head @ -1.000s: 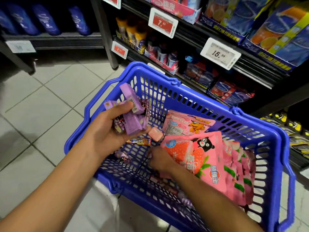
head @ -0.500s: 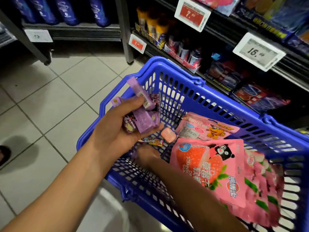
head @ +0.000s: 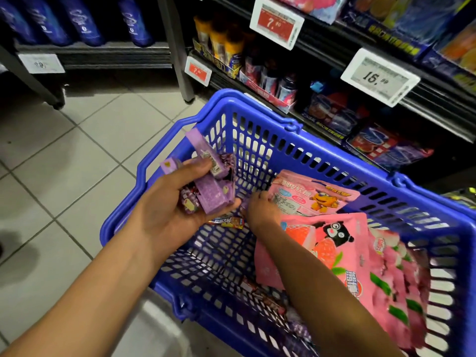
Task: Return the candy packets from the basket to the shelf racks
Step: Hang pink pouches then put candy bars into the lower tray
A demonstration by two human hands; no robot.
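A blue plastic basket (head: 257,106) sits in front of me beside the shelf racks (head: 342,65). My left hand (head: 164,215) hovers over its left side, shut on a bunch of purple candy packets (head: 211,195). My right hand (head: 261,212) is inside the basket just right of the left hand, fingers pinched on a small purple candy (head: 244,203). Pink candy bags lie in the basket: one with an orange cartoon (head: 309,197), a strawberry one (head: 322,243) and peach ones (head: 396,282). A small wrapped candy (head: 226,222) lies on the basket floor.
The racks at right carry boxed and bottled sweets (head: 268,78) with price tags (head: 380,77). A second rack with blue bottles (head: 82,21) stands at the back left. Light tiled floor (head: 77,163) spreads to the left. More small dark wrappers (head: 265,297) lie at the basket's near edge.
My right hand rose from the basket floor with a small purple candy and moved up against the left hand's bundle. The view shifted, so the basket sits further right.
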